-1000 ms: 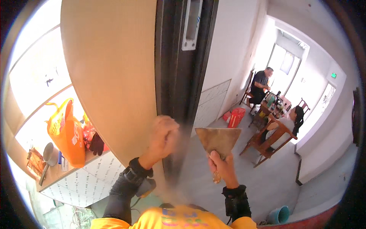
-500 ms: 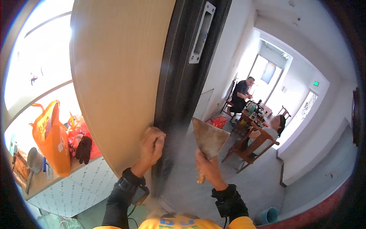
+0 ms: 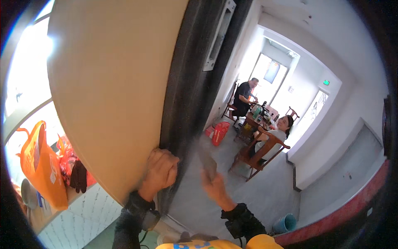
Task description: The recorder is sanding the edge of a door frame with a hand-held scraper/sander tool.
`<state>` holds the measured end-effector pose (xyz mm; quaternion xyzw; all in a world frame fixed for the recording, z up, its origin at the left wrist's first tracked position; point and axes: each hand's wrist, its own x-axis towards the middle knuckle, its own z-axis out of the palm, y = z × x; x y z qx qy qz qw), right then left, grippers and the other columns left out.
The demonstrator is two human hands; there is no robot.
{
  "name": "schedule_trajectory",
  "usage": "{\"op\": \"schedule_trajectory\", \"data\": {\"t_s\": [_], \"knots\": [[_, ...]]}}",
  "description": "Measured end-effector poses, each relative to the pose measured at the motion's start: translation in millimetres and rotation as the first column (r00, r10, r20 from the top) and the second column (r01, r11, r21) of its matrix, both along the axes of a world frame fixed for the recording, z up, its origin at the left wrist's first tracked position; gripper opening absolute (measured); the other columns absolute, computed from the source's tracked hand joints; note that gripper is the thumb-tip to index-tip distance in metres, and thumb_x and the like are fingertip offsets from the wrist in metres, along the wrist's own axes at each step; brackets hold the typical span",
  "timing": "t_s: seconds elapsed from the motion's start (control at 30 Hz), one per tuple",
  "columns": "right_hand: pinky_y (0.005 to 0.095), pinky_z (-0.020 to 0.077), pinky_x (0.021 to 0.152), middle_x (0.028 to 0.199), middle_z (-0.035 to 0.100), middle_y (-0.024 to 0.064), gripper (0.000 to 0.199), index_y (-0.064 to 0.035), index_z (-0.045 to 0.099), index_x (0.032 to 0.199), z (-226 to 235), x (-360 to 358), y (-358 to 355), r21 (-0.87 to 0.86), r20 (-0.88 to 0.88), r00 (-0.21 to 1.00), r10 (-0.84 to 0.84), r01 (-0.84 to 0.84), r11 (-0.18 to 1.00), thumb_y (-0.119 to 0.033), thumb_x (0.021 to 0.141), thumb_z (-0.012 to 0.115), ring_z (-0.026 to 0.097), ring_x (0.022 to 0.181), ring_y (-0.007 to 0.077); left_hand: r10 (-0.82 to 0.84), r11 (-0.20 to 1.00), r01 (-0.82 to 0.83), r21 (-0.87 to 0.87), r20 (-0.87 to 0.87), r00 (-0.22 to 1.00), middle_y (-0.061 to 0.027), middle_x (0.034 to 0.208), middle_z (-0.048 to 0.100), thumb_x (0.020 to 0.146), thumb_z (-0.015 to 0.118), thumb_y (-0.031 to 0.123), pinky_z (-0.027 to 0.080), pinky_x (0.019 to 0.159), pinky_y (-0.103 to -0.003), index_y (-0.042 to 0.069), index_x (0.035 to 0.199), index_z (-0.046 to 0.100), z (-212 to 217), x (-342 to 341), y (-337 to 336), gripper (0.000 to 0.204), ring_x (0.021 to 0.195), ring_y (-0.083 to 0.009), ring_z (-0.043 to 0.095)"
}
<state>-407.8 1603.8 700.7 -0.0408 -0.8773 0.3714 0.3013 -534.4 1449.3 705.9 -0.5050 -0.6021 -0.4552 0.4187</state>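
My right hand point(image 3: 214, 186) grips the handle of a putty knife point(image 3: 207, 161), whose blade points up and is smeared by motion. It is held just right of a dark door frame point(image 3: 188, 89). Against the lower part of that frame, where it meets a pale wood-toned panel point(image 3: 116, 83), my left hand point(image 3: 160, 169) is curled closed. Whatever the left fingers may hold is hidden. A metal strike plate point(image 3: 219, 37) is set into the frame higher up.
At left, a counter holds an orange bag point(image 3: 41, 166), a dark glove point(image 3: 78, 176) and a grey pan point(image 3: 28, 194). Two people sit around a low table point(image 3: 248, 123) on wooden chairs point(image 3: 265, 145). Nearby are a red bag point(image 3: 221, 133) and a blue bucket point(image 3: 285, 223).
The putty knife has turned from its broad face to nearly edge-on, and my right hand has shifted slightly left. My left hand stays closed by the frame. The view has swung rightward.
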Motion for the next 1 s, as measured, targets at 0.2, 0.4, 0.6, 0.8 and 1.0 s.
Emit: {"op": "schedule_trajectory", "data": {"t_s": [0.2,0.4,0.6,0.8,1.0], "knots": [[0.0402,0.0451,0.067,0.085,0.059,0.0204,0.043,-0.011,0.043,0.129,-5,11,2,-0.012,0.181,0.982,-0.062,0.065,0.998,-0.029,0.091,0.048,0.058,0.073,0.033,-0.039,0.995,0.043,-0.095,0.036,0.999,-0.0151,0.08,0.056,0.068,0.05,0.003,0.039,0.075,-0.045,0.003,0.074,0.05,-3,0,0,0.006,0.077,-0.0326,0.05],[0.0394,0.0446,0.063,0.075,0.057,0.0183,0.041,-0.0134,0.046,0.127,-45,20,7,-0.163,0.233,0.969,-0.08,0.119,0.979,-0.03,0.09,0.049,0.057,0.067,0.0261,-0.02,0.996,0.027,-0.084,0.084,0.996,-0.0155,0.08,0.056,0.073,0.049,0.006,0.039,0.075,-0.045,0.002,0.066,0.047,-6,2,1,0.009,0.079,-0.0335,0.049],[0.0386,0.0451,0.069,0.079,0.058,0.0165,0.042,-0.0096,0.043,0.129,-83,37,12,-0.088,0.278,0.958,-0.072,0.1,0.991,-0.025,0.09,0.05,0.057,0.074,0.0243,0.063,0.99,-0.062,-0.127,0.007,0.998,-0.0126,0.081,0.058,0.071,0.058,0.009,0.041,0.072,-0.043,0.001,0.067,0.053,-6,1,0,0.011,0.084,-0.0312,0.051],[0.0294,0.0449,0.06,0.074,0.056,0.0054,0.042,-0.0095,0.044,0.126,-11,34,39,-0.513,0.18,0.945,-0.272,0.326,0.794,-0.021,0.087,0.054,0.054,0.066,0.0154,0.038,0.99,-0.035,-0.135,0.026,0.999,-0.012,0.081,0.057,0.071,0.059,0.008,0.042,0.073,-0.043,0.002,0.066,0.051,-6,1,-1,0.011,0.084,-0.0312,0.051],[0.0245,0.0378,0.041,0.053,0.046,-0.0007,0.028,-0.0046,0.053,0.087,70,47,84,-0.662,-0.171,0.939,-0.299,0.115,0.741,-0.033,0.085,0.057,0.047,0.046,0.0107,-0.007,0.994,0.004,-0.111,-0.027,1.0,-0.0119,0.081,0.057,0.069,0.058,0.006,0.044,0.077,-0.042,0.002,0.076,0.055,-3,3,-5,0.008,0.086,-0.031,0.053]]}}
